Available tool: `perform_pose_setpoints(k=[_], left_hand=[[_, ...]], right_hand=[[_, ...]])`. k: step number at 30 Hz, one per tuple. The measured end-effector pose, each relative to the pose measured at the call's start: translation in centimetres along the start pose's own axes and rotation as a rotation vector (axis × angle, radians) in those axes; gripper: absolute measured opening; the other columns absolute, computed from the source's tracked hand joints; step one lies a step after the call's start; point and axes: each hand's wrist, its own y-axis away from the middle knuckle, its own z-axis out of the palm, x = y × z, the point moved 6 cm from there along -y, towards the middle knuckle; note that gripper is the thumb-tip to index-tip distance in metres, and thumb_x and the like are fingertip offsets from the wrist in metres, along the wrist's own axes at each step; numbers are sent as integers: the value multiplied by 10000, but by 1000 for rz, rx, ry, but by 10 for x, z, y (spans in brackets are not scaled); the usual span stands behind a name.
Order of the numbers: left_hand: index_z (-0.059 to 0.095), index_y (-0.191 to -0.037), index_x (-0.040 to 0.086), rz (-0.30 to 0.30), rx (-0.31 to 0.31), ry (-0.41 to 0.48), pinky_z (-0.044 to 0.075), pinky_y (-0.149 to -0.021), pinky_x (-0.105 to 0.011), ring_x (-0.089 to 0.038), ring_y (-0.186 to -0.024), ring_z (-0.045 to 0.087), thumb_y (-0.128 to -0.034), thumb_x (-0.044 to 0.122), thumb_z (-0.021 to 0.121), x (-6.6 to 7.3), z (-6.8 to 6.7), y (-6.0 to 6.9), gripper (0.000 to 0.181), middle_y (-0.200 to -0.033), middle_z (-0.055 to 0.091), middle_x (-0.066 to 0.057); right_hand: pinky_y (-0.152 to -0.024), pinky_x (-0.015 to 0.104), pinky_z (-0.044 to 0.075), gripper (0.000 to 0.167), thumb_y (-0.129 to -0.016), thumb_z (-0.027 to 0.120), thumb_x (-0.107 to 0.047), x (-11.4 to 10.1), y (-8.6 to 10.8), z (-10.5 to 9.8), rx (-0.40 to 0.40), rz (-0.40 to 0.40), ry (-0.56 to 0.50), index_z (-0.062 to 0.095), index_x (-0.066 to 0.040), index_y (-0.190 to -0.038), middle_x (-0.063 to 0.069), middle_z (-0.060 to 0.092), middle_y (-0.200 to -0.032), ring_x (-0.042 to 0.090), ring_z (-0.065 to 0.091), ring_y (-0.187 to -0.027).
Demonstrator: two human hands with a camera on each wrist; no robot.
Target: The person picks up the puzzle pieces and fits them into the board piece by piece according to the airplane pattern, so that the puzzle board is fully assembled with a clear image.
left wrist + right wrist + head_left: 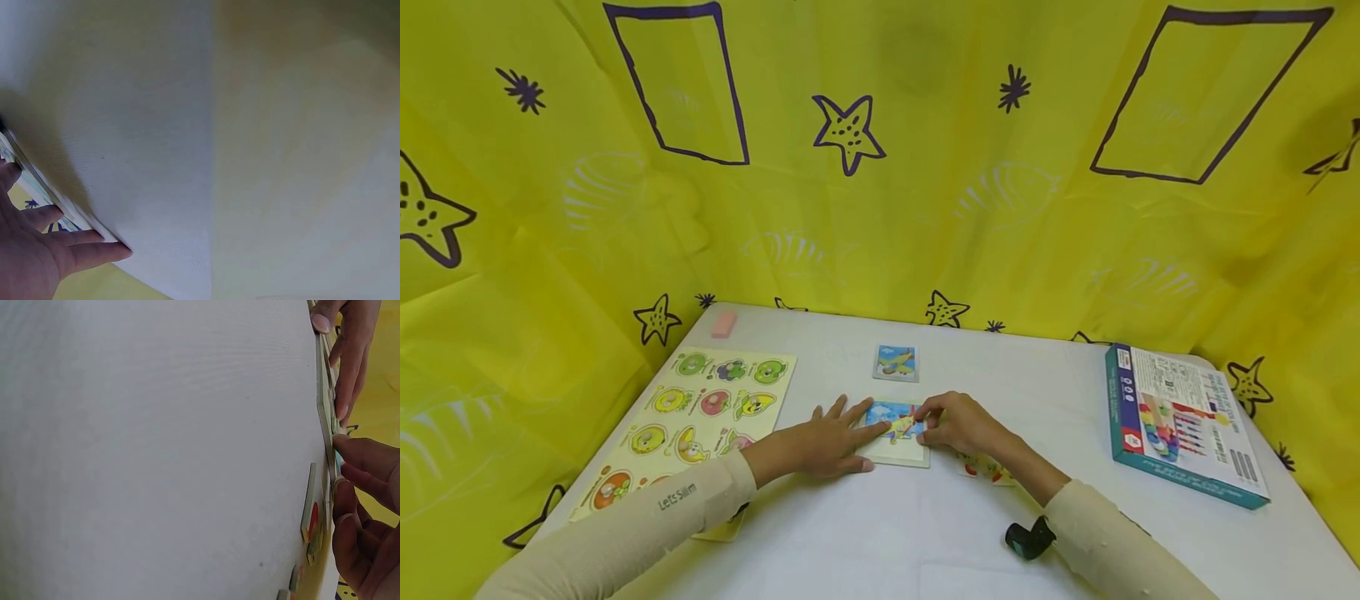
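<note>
A small puzzle board [895,454] with a cream rim and an airplane picture lies on the table. My left hand [827,442] rests its spread, fairly straight fingers on the board's left side and picture; in the left wrist view, the hand [37,256] is along the board's edge. At the picture's right side, my right hand [962,421] has curled fingers and pinches a puzzle piece mostly hidden by the fingertips. The right wrist view shows this hand [369,512] at the board's edge. Several loose puzzle pieces [985,469] lie under the right wrist.
Behind the board lies a small airplane picture tile [896,363]. To the left is a large fruit puzzle board [778,392], with a pink block [724,324] beyond it. A teal-edged box [1187,425] lies right. A yellow curtain [910,208] encloses the white table [865,533].
</note>
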Motion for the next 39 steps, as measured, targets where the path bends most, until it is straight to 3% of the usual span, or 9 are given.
perform_pose_setpoints(k=[13, 19, 24, 31, 39], left_hand=[[300, -1591, 283, 5, -13, -14, 332, -1078, -706, -542, -1472, 225, -1012, 579, 459, 1, -4, -1, 670, -1674, 183, -153], [318, -1586, 253, 25, 15, -6, 309, -1097, -701, -522, -1484, 216, -1015, 564, 468, 5, -5, -4, 667, -1661, 187, -202], [291, -1595, 274, 57, 15, -17, 318, -1095, -696, -527, -1482, 216, -1019, 559, 465, 11, -3, -8, 666, -1656, 188, -217], [268, -1600, 310, 49, 5, -51, 332, -1103, -671, -519, -1485, 216, -1021, 565, 452, 13, 0, -11, 658, -1658, 195, -203], [295, -1593, 291, 62, 19, -15, 325, -1102, -680, -539, -1474, 221, -1021, 538, 480, 15, -2, -10, 649, -1648, 213, -219]], right_hand=[[-695, 284, 421, 193, -848, 809, -182, -2, 1, -2, 8, -23, 17, 743, -114, -1017, -45, 619, -772, 117, 518, -736], [-721, 290, 414, 171, -864, 799, -197, -1, 1, -3, 17, -30, 15, 741, -127, -1009, -48, 627, -770, 121, 515, -752], [-692, 275, 406, 150, -868, 794, -186, -1, 1, -1, 22, -64, -3, 747, -119, -994, -42, 626, -772, 121, 503, -737], [-628, 240, 386, 144, -868, 793, -183, -1, 1, -1, 21, -71, -9, 742, -134, -994, -47, 617, -770, 98, 487, -682], [-650, 248, 390, 144, -877, 784, -178, -2, 3, -4, 16, -74, -21, 761, -112, -1003, -31, 613, -773, 136, 502, -730]])
